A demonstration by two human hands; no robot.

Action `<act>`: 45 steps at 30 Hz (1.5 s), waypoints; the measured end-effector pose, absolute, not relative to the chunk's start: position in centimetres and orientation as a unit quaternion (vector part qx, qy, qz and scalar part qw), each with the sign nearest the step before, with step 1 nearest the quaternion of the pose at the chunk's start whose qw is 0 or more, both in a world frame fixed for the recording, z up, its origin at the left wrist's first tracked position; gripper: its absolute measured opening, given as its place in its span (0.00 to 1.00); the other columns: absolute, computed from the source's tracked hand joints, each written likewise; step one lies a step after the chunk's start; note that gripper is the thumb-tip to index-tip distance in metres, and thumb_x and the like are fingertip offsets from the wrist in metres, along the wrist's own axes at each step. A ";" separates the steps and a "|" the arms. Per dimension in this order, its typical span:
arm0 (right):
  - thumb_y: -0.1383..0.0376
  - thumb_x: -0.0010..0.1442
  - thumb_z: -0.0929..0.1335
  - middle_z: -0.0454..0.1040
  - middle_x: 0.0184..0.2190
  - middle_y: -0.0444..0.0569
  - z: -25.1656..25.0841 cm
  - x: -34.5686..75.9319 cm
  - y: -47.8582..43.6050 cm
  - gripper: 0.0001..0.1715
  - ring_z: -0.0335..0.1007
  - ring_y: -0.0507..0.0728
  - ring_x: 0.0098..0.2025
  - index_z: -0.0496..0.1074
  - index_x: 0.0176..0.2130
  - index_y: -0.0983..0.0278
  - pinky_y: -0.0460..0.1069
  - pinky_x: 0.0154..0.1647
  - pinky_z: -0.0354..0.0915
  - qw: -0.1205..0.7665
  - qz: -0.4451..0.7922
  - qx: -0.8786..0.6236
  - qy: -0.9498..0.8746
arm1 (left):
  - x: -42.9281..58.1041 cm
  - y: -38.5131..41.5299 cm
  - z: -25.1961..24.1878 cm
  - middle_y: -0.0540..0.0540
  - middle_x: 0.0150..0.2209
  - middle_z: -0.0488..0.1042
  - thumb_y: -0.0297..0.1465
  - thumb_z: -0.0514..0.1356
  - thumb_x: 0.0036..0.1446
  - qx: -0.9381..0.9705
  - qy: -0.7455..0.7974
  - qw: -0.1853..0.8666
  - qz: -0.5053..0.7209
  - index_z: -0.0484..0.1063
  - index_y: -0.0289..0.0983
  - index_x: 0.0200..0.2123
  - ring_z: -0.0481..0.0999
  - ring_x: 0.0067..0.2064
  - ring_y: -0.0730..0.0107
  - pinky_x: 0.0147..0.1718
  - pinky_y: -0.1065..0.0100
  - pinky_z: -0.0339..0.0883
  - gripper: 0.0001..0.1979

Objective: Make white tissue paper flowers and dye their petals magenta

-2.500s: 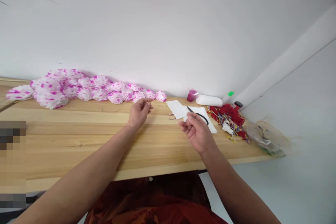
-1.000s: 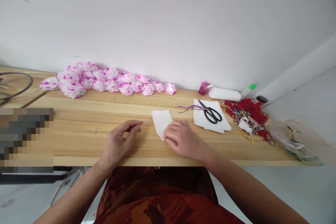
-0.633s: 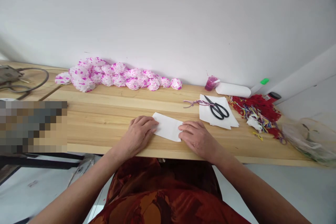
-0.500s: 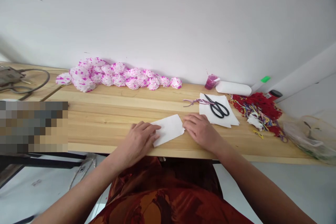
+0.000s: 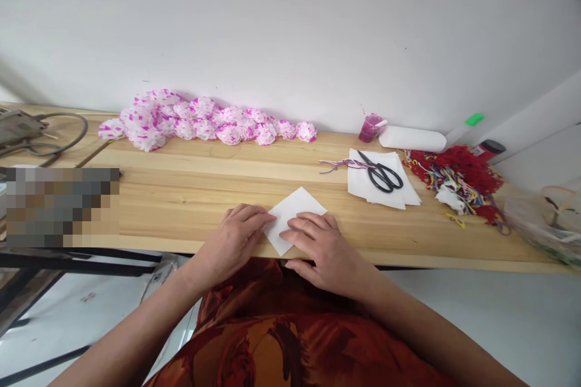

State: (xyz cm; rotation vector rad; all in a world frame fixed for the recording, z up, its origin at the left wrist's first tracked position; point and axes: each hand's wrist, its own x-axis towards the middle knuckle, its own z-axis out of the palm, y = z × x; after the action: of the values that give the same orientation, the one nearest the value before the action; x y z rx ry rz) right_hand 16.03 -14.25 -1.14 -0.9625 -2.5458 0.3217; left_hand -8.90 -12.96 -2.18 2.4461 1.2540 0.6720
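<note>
A white paper sheet point(image 5: 293, 211) lies turned like a diamond at the near edge of the wooden table point(image 5: 190, 190). My left hand point(image 5: 236, 239) rests on its left corner with fingers stretched flat. My right hand point(image 5: 320, 248) lies over its lower right part, fingers flat and pressing down. Neither hand grips anything.
A row of pink-and-white paper flowers point(image 5: 204, 121) lines the wall. Black scissors point(image 5: 381, 172) lie on a stack of white sheets point(image 5: 385, 184) to the right, beside coloured thread point(image 5: 338, 164), a pink cup point(image 5: 370, 128), a white roll point(image 5: 412, 139) and a red scrap pile point(image 5: 463, 178).
My right hand took one white sheet from the stack and drew it to the near edge. Both hands then turned it from lying flat across to a diamond.
</note>
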 end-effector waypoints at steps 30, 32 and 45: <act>0.69 0.64 0.66 0.80 0.43 0.47 -4.0 18.6 -18.1 0.11 0.69 0.62 0.54 0.74 0.45 0.58 0.59 0.56 0.59 0.349 0.078 -0.401 -0.843 | -6.8 -18.1 -4.2 0.42 0.47 0.77 0.29 0.62 0.61 0.837 0.422 0.112 0.329 0.68 0.41 0.53 0.74 0.50 0.59 0.50 0.56 0.68 0.17; 0.67 0.63 0.68 0.79 0.46 0.48 -4.3 18.3 -18.1 0.12 0.69 0.62 0.55 0.74 0.48 0.58 0.59 0.56 0.58 0.336 0.060 -0.392 -0.854 | -6.8 -18.0 -4.5 0.42 0.48 0.76 0.27 0.61 0.61 0.848 0.417 0.088 0.316 0.68 0.41 0.54 0.73 0.51 0.58 0.51 0.55 0.67 0.17; 0.69 0.61 0.71 0.81 0.41 0.42 -5.4 17.9 -18.1 0.10 0.71 0.60 0.52 0.76 0.42 0.55 0.57 0.54 0.56 0.348 0.006 -0.399 -0.848 | -6.8 -18.2 -6.2 0.45 0.43 0.79 0.25 0.59 0.62 0.846 0.421 0.022 0.326 0.74 0.42 0.45 0.75 0.48 0.62 0.47 0.59 0.68 0.10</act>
State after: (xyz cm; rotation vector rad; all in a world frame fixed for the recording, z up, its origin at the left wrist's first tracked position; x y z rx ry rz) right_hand 17.86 -18.08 -5.39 -1.0333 -2.1997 0.0160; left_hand -6.79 -18.18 -6.18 2.6214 1.3041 1.0083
